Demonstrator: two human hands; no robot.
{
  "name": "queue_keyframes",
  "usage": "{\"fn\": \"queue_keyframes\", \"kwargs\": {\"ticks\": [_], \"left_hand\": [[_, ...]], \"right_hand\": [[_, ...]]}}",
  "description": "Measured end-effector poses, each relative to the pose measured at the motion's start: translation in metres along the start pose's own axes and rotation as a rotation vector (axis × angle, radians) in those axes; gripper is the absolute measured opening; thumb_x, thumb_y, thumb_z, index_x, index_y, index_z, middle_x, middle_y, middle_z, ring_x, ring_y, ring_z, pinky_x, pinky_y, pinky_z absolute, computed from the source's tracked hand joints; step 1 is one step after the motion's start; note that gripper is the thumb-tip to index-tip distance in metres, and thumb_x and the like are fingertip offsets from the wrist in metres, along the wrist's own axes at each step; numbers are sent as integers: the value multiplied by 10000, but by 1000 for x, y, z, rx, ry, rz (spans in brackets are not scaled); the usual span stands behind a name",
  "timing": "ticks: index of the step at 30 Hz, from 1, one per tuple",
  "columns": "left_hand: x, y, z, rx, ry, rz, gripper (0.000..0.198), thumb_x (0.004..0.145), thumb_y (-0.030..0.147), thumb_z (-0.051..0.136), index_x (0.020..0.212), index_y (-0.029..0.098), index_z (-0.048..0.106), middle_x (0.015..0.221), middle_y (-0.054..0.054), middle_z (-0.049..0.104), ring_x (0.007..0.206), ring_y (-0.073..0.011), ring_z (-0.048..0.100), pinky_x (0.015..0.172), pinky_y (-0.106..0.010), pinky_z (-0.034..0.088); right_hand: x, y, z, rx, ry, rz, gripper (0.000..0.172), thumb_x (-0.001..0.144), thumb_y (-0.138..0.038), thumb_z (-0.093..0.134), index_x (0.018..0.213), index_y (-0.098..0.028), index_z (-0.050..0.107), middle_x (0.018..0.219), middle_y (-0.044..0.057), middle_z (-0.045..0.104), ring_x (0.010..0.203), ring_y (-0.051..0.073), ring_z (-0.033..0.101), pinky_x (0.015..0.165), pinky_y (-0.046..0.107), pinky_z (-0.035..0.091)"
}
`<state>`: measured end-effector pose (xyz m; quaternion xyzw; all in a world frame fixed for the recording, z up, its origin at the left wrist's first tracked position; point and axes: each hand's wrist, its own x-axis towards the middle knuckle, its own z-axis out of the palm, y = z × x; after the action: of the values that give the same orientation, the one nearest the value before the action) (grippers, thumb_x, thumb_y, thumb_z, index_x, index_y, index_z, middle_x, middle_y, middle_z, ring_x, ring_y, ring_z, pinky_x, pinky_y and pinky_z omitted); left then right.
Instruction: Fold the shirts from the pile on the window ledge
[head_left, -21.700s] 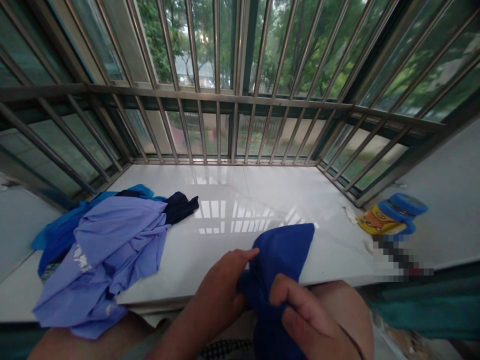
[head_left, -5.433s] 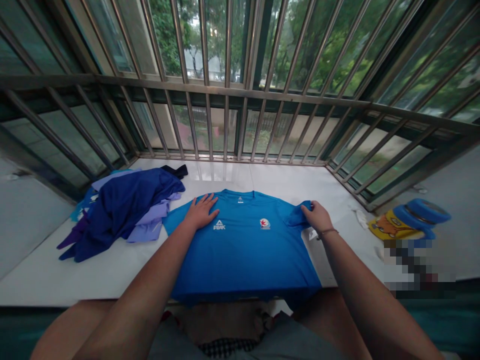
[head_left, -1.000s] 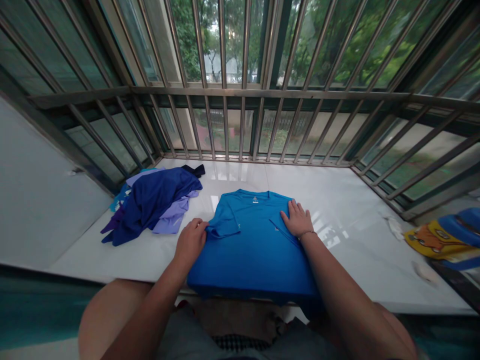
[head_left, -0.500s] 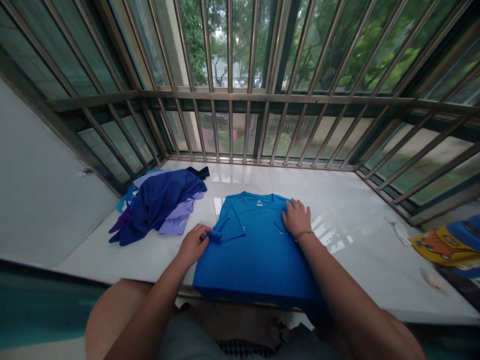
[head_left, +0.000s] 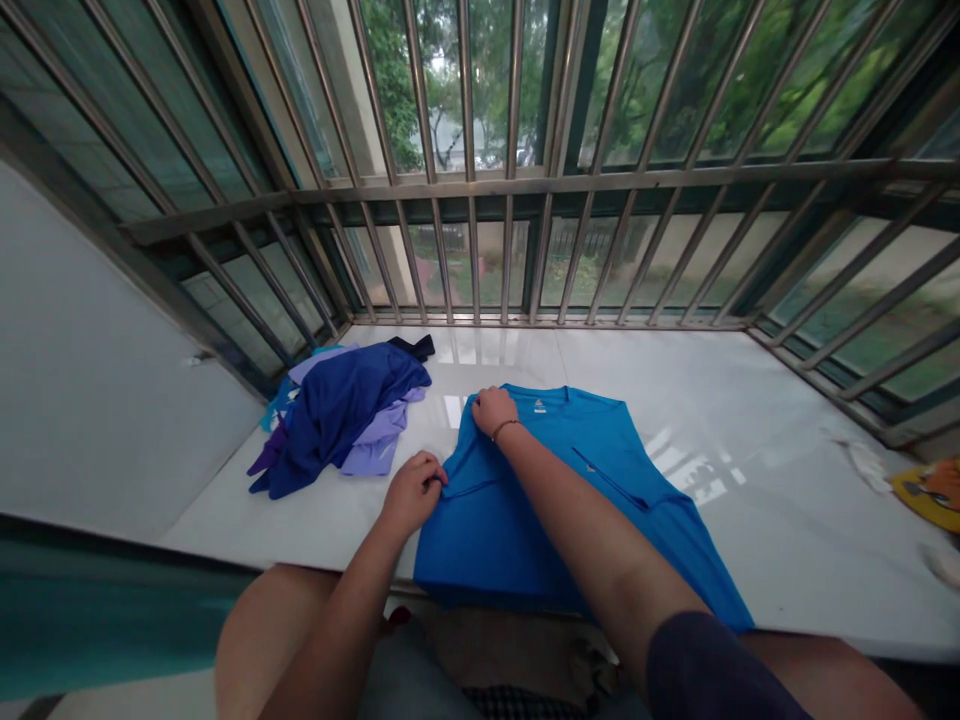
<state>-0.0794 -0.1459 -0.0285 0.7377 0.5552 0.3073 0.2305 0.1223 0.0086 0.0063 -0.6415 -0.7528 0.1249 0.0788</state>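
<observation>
A blue T-shirt point(head_left: 517, 545) lies spread on the white ledge, its neckline away from me and its lower end hanging over the front edge. At the shirt's left side, my left hand point(head_left: 416, 490) is closed, pinching the cloth near the sleeve. Farther up, my right hand point(head_left: 495, 408) reaches across the shirt to its left shoulder, with curled fingers gripping the cloth there. My right forearm covers part of the shirt's middle. The right sleeve lies spread out to the right.
A heap of clothes point(head_left: 349, 405) in dark blue, lilac and purple sits at the left on the white ledge point(head_left: 750, 400). Metal window bars point(head_left: 472, 255) rise behind the ledge. At the far right a yellow item point(head_left: 930, 492) is partly in view.
My right hand has moved left from the shirt's right shoulder to its left shoulder. The right sleeve, covered by my arm before, now shows. My left hand stays at the left side.
</observation>
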Motion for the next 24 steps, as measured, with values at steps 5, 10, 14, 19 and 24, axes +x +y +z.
{"fn": "queue_keyframes", "kwargs": {"ticks": [5,10,14,19,24], "left_hand": [[0,5,-4,12,-25,41,242,787,120,544,778,242,753,944,-54,689,933,-227,670,862,-363,532],[-1,6,-3,68,-22,61,249,975,296,576,1089,250,793,982,-67,745,966,-257,689,935,-416,535],[-1,0,2,26,62,8,360,1069,391,496,1315,227,701,1010,-68,759,955,-251,708,924,-412,559],[2,-14,5,-84,120,-49,330,1080,338,438,1201,230,725,1103,-76,757,1014,-230,723,944,-388,583],[25,-13,10,-45,212,-125,320,999,177,448,1108,215,747,1128,-81,770,1081,-228,733,1016,-399,593]], "right_hand": [[15,-6,2,10,-27,-38,382,1110,-338,462,1282,-168,757,1379,178,704,1258,291,627,1028,384,501],[20,-12,-2,2,-8,-74,324,1111,-345,505,1254,-192,753,1348,149,714,1239,277,624,1009,367,497],[2,-9,-12,-3,50,-118,327,1123,-341,497,1339,-186,688,1376,154,685,1257,284,605,1004,367,480],[-78,-5,-11,-16,20,-306,301,1093,-493,597,1168,-233,731,1223,102,723,1166,271,624,956,356,468],[-158,-24,17,-81,22,-440,410,1011,-574,718,1186,-204,694,1210,124,699,1154,303,611,949,406,477]]}}
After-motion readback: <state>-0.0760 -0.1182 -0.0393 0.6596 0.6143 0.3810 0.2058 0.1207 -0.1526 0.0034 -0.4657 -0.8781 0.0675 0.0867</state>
